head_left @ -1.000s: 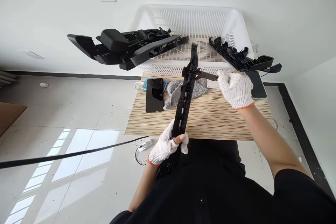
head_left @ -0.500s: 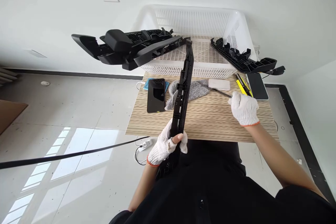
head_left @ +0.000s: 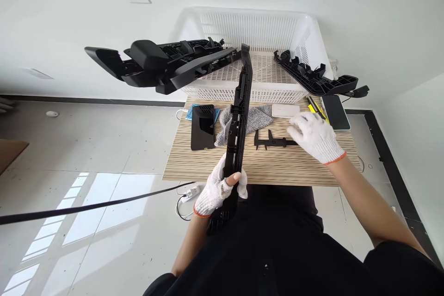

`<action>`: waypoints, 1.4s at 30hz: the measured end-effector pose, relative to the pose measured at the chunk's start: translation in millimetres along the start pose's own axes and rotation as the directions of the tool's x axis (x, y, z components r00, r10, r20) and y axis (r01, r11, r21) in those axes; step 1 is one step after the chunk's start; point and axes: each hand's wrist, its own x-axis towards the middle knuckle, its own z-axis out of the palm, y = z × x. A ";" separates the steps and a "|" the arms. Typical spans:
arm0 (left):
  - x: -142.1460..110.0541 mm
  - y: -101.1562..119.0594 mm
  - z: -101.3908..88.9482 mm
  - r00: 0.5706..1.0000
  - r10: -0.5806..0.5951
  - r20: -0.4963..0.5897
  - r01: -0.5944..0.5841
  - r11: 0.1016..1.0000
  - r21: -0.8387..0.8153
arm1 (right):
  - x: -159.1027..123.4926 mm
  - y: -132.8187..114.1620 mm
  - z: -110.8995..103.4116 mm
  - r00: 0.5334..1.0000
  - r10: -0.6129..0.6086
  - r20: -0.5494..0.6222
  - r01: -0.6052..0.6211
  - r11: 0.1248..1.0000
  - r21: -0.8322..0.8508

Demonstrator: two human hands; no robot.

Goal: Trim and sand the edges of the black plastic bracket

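My left hand (head_left: 219, 188), in a white knit glove, is closed round the lower part of a long black plastic trim part (head_left: 238, 120) that stands tilted up over the wooden table (head_left: 263, 166) towards the basket. My right hand (head_left: 315, 135), also gloved, rests on the table with its fingers spread at the right end of a black caliper (head_left: 272, 140), which lies flat on the table. Whether the fingers still touch the caliper is unclear.
A white plastic basket (head_left: 256, 27) stands at the back of the table, with black trim parts (head_left: 163, 62) over its left rim and another black part (head_left: 317, 78) over its right. On the table lie a phone (head_left: 202, 126), a grey glove (head_left: 258, 118), a white box (head_left: 285, 110), a yellow cutter (head_left: 316, 108) and a second phone (head_left: 335, 112).
My right hand took the caliper off the trim part, brought it down and laid it flat on the table. The left hand kept its hold on the part, which straightened slightly.
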 end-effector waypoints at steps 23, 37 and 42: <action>18.4 7.8 11.7 0.999 0.033 -0.007 -0.034 0.996 -0.079 | 41.0 32.1 -5.5 0.720 0.618 0.315 -0.581 0.785 -0.215; 61.7 13.3 22.9 0.990 -0.035 -0.134 0.001 0.970 -0.242 | -34.9 5.5 -45.7 0.667 0.604 0.437 -0.742 0.596 0.308; 86.6 24.0 27.6 0.981 -0.074 -0.182 0.018 0.956 -0.292 | -71.3 -24.9 -19.8 0.632 0.579 0.516 -0.726 0.208 0.656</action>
